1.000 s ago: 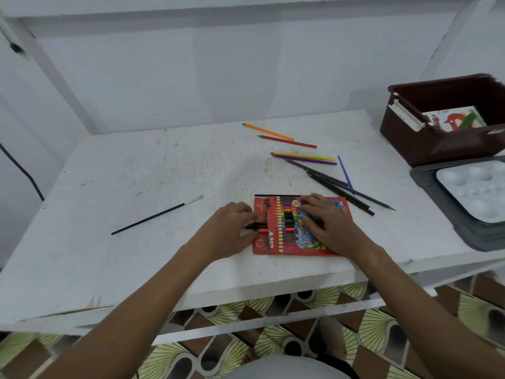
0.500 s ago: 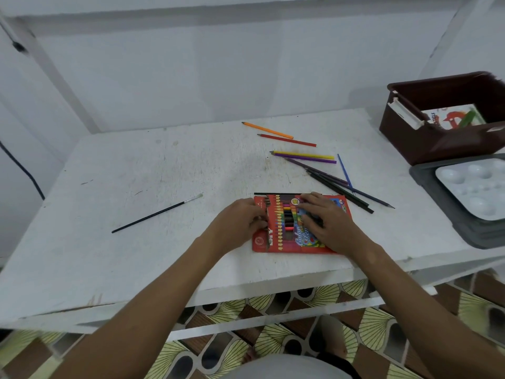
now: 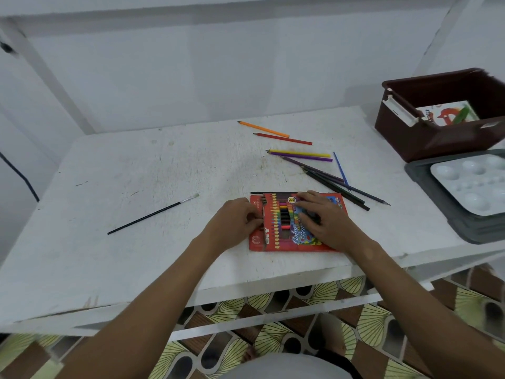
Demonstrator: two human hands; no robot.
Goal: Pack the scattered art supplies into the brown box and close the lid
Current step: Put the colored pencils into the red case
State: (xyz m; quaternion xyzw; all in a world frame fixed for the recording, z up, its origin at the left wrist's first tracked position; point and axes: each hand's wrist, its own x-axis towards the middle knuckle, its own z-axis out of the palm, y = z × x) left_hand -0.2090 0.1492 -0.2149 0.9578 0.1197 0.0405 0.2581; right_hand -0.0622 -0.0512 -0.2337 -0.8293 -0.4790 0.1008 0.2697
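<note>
A red coloured-pencil pack [image 3: 284,236] lies flat near the front edge of the white table [image 3: 136,187], roughly at its middle. The left hand [image 3: 235,222] sits at the pack's left end, its fingers curled in and pinching that end; what exactly lies between the fingertips is too small to tell. The right hand [image 3: 325,217] rests on top of the pack's right half, fingers spread and fairly straight, pressing it down.

Behind the pack, towards the back edge, loose pencils lie scattered: an orange pencil [image 3: 263,129], a red pencil [image 3: 282,138], a yellow pencil [image 3: 299,153] touching a purple pencil [image 3: 300,157], and a crossed bunch of dark pencils [image 3: 336,184] just beyond the right hand. A black pencil [image 3: 273,192] lies along the pack's far side. A paintbrush [image 3: 153,214] lies well apart to the left of the left hand.

The brown box [image 3: 426,140] stands open at the table's back right corner, with a printed booklet [image 3: 448,114] inside. In front of it a grey lid [image 3: 437,203] carries a white paint palette [image 3: 472,184].
</note>
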